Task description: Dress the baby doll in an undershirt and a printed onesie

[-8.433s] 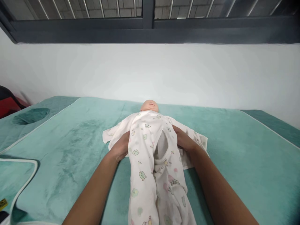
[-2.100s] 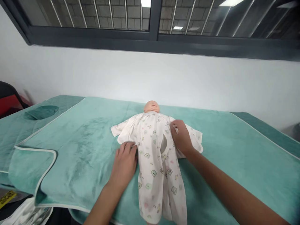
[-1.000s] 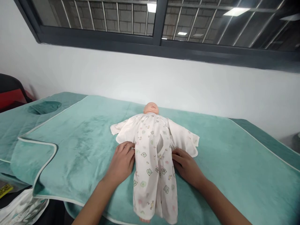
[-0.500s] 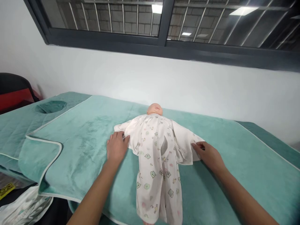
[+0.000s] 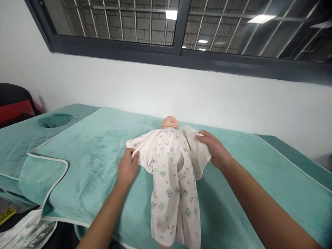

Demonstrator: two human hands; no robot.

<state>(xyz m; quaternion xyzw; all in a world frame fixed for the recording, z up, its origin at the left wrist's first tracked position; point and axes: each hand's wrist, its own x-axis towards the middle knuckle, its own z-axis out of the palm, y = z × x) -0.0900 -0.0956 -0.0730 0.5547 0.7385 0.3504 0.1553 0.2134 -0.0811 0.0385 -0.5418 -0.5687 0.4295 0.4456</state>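
Note:
A baby doll (image 5: 169, 122) lies on its back with its head toward the wall. Over its body is spread white printed baby clothing, with long trousers (image 5: 168, 193) on top and a white shirt (image 5: 145, 154) beneath, its sides fanned out. My left hand (image 5: 128, 166) pinches the shirt's edge near the left sleeve. My right hand (image 5: 214, 147) grips the shirt's right side (image 5: 198, 152), which is lifted and folded inward off the blanket. An oval gap shows near the trousers' middle. Most of the doll's body is hidden under the cloth; a bit of foot shows at the bottom.
A green plush blanket (image 5: 98, 180) covers the bed, with a round hollow (image 5: 55, 120) at the left. Behind stands a white wall below a barred window (image 5: 166, 52). A red and black chair (image 5: 15, 103) is at the left; folded printed cloth (image 5: 28, 230) lies lower left.
Both hands moved from beside the trousers out to the shirt's edges. My right hand then lifted the shirt's right side and carried it up and inward. My left hand closed on the left edge.

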